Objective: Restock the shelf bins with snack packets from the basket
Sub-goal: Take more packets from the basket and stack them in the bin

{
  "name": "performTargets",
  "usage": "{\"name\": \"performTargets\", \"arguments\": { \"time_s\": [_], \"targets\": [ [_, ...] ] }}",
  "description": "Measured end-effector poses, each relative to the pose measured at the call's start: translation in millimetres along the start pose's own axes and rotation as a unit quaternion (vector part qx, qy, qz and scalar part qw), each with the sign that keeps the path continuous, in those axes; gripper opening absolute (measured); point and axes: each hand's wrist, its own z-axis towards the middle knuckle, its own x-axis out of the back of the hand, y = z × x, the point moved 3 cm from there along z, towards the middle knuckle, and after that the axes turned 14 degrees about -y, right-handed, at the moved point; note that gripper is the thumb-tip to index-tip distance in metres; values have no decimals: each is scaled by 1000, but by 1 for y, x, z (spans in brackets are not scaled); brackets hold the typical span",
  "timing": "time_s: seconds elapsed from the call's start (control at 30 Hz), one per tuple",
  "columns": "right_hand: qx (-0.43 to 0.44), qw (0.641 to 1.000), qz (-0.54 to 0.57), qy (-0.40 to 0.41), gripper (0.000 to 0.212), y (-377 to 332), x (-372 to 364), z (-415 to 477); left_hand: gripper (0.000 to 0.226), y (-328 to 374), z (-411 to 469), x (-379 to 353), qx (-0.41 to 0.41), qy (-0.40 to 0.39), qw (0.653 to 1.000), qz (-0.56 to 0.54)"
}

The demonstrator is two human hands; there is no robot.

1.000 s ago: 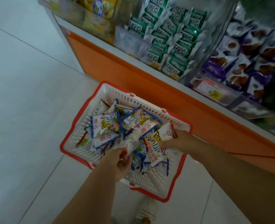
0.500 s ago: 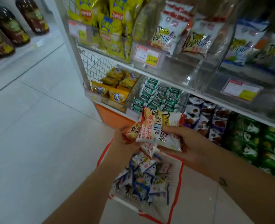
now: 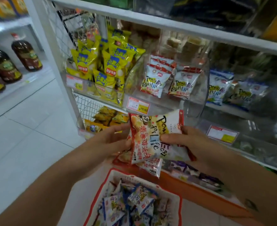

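A: Fast, left to right. Yellow crinkly chip bags (image 3: 102, 62) fill the left bin, not ours. Left hand (image 3: 109, 141)?

B: Fingers lie near straight against the left edge of the red-and-white foil snack packets (image 3: 150, 136). It's propping them, not curled round.

A: Where are the packets?

B: A small stack in mid-air in front of the shelf, just below the clear plastic shelf bin (image 3: 198, 103), which holds the same red-and-white print. The red-rimmed white plastic basket (image 3: 179, 203) sits on the floor underneath, heaped with loose small packets (image 3: 131, 204).

A: Right hand (image 3: 194, 144)?

B: Gripping the stack's right side, thumb across the front, fingers behind.

A: How to do it well?

B: My read: lift over the bin's front lip, clear the pink-and-yellow paper price tag (image 3: 138, 105), and stand them print forward with those already inside. The foil looks slippery and the lowest packet hangs loose, so the left hand should square the stack first or it may drop.

A: Wrong-bin risk?

B: Yes. Blue-and-white foil packets (image 3: 219, 88) sit in the next bin right with similar lettering. Match the red.
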Motion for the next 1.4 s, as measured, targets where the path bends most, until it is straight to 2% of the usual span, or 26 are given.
{"name": "performTargets", "arguments": {
  "time_s": [0.1,0.17,0.23,0.27,0.33,0.47,0.53,0.6,0.63,0.7,0.73,0.8,0.83,0.9,0.93,1.07,1.17,1.23,1.3,1.37,1.4],
  "targets": [
    [13,1000,2,7,15,-27,-1,14,63,28,22,21,-21,-24,999,2],
    [21,1000,-10,18,26,-44,-1,26,66,46,38,27,-33,-35,999,20],
    [22,999,-24,33,35,-55,-1,34,59,62,50,30,-48,-46,997,48],
    [30,998,-23,43,27,-62,-1,37,52,70,55,31,-56,-46,995,65],
    [57,996,-9,68,10,-78,4,43,41,86,65,38,-69,-31,993,90],
    [77,992,16,99,22,-108,28,50,63,109,85,56,-97,42,983,152],
    [88,984,32,149,22,-118,56,54,56,113,96,59,-114,59,978,162],
    [90,972,-20,216,10,-125,88,59,46,115,106,61,-122,81,977,154],
    [95,961,-71,249,17,-127,106,62,45,115,110,61,-127,91,976,148],
    [91,916,-235,312,28,-131,139,69,40,116,115,59,-146,111,973,142],
    [70,880,-344,321,31,-132,149,74,36,115,119,59,-155,121,970,142],
    [24,785,-543,298,42,-131,163,87,33,114,124,57,-169,132,966,143],
    [0,734,-616,285,55,-129,170,95,32,114,127,56,-174,137,964,146],
    [-43,649,-712,265,74,-126,178,107,30,112,134,54,-180,137,962,150],
    [-52,622,-742,245,75,-125,182,114,29,111,137,53,-179,139,962,149],
    [-76,543,-816,184,59,-119,187,132,32,111,147,50,-189,144,960,145],
    [-94,492,-840,211,48,-116,189,139,35,111,154,52,-188,151,961,137],
    [-113,458,-849,238,53,-114,191,143,46,111,159,53,-177,153,962,143],
    [-118,446,-852,248,58,-115,192,143,55,109,163,54,-170,157,963,139],
    [-122,443,-851,255,61,-115,191,139,50,109,165,55,-165,165,962,139],
    [-115,437,-853,262,61,-116,187,136,56,108,166,55,-160,165,962,144]
  ]
}}
